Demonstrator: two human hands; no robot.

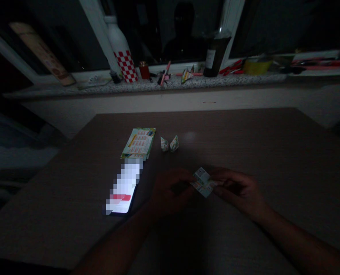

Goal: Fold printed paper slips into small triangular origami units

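Observation:
A small folded paper square, pale with green and red print, is held just over the table, turned like a diamond. At its left corner, my left hand pinches it between thumb and fingers. My right hand grips the opposite corner the same way. Beyond my left hand, two small folded paper pieces stand upright side by side. To their left lies a stack of printed paper sheets. A phone with a lit, blurred-out screen lies left of my left hand.
The brown wooden table ends at a wall below a granite windowsill. Along the sill stand a red-checked white bottle, a small red jar, a dark cup, a yellow roll and a leaning tube.

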